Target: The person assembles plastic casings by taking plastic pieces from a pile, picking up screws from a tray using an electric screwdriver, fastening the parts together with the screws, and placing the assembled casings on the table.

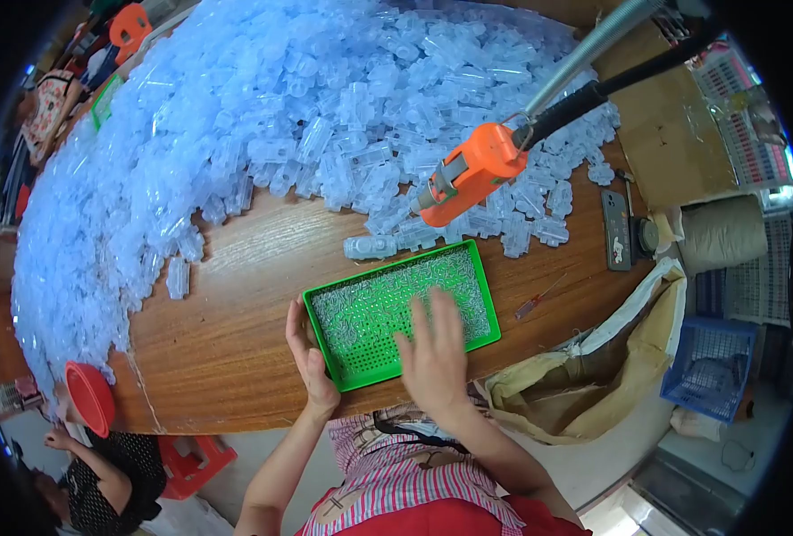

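green tray lies lengthwise left-to-right, right end angled away; half-open left hand braces its left end; right hand reaches palm-down inside, blurred fingers spread, hold unclear.

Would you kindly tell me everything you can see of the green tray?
The green tray is shallow, rectangular and plastic-looking, with raised walls and a base pierced by small holes, bare mainly toward its near left. Small silvery pieces cover much of the rest. It appears to rest on the wooden table, turned at a slant, right end farther away. The left hand is against its left wall; the right hand is over it, contact with the pieces unclear.
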{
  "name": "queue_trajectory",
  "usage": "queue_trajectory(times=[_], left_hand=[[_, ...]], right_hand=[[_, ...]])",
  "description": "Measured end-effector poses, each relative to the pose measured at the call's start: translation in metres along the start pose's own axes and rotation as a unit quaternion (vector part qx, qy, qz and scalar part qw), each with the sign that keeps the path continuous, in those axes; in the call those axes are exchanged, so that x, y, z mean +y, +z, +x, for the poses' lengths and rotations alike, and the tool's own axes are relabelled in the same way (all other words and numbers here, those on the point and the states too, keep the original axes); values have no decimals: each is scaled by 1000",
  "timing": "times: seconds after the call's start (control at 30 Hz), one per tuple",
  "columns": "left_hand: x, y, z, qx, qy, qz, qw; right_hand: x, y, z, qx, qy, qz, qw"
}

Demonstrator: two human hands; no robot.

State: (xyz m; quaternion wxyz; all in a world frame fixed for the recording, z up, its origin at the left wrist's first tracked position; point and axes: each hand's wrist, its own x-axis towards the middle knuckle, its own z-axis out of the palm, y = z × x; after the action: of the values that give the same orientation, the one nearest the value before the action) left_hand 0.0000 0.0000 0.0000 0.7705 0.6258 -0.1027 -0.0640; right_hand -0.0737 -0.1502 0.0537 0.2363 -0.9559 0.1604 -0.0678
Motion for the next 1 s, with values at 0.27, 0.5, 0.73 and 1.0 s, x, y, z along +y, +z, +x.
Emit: queue_trajectory(times=[0.27,0.5,0.73,1.0], left_hand=[[-4,7,-2,16,27,-13,999],[4,10,-4,19,24,12,999],[-1,6,-7,13,16,16,1000],[-9,5,0,34,-29,11,999]], right_hand=[[-21,16,-17,-61,-77,95,991],[8,7,17,60,39,-17,997],[-40,34,-12,-49,-89,196,975],[-1,18,5,41,79,-58,994]])
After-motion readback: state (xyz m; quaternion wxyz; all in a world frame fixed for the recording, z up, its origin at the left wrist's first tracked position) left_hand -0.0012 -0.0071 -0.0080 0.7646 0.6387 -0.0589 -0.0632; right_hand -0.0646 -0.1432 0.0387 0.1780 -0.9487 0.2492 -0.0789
